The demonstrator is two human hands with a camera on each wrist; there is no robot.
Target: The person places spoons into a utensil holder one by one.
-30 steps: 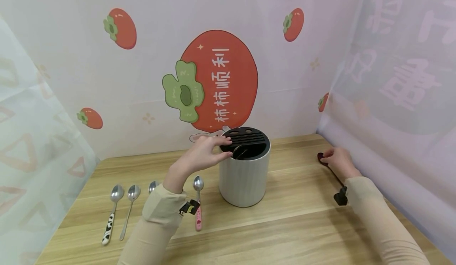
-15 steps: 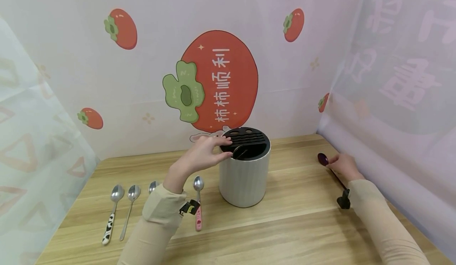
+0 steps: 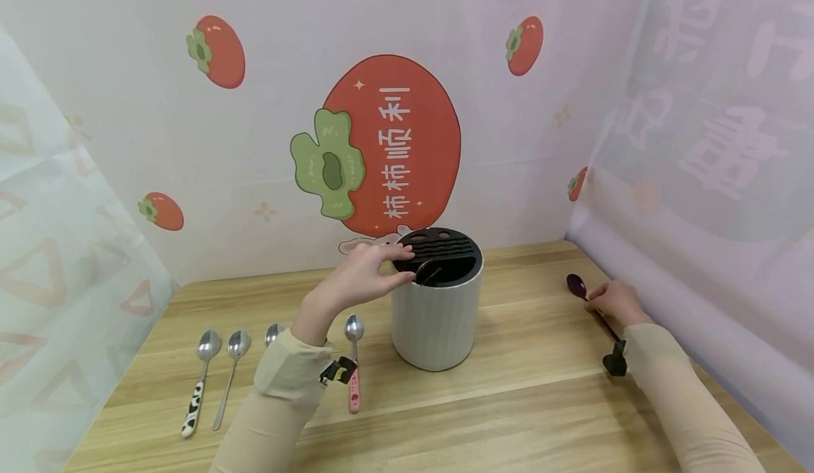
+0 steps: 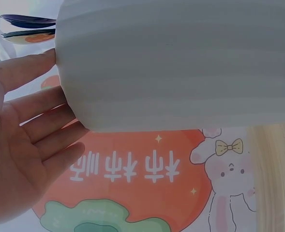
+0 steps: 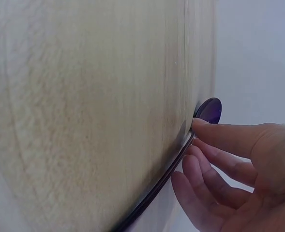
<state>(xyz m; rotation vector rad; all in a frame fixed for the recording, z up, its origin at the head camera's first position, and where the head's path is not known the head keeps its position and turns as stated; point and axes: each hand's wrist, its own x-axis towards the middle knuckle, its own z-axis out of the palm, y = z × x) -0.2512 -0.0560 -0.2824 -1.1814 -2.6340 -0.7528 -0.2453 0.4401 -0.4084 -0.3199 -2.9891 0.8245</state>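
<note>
My left hand point(image 3: 356, 275) rests its fingertips on the rim of a white ribbed utensil holder point(image 3: 435, 324) with a black slotted lid point(image 3: 441, 245). In the left wrist view, the fingers are fairly straight against the holder's edge. Two dark spoon heads point(image 4: 28, 21) stick out of the holder beside the thumb. At the right side of the table, my right hand point(image 3: 615, 301) pinches a dark purple spoon point(image 3: 576, 285) just below its bowl. The spoon lies along the tabletop, its lower handle partly hidden by the wrist in the head view.
Several silver spoons lie in a row on the left, among them a cow-print-handled spoon point(image 3: 193, 409) and a pink-handled spoon point(image 3: 355, 388). My left forearm covers part of one. A printed cloth point(image 3: 509, 141) hangs behind the wooden table point(image 3: 509, 402).
My right hand has shifted slightly right and down along the purple spoon, baring more of its bowl. The left hand and the holder have stayed put.
</note>
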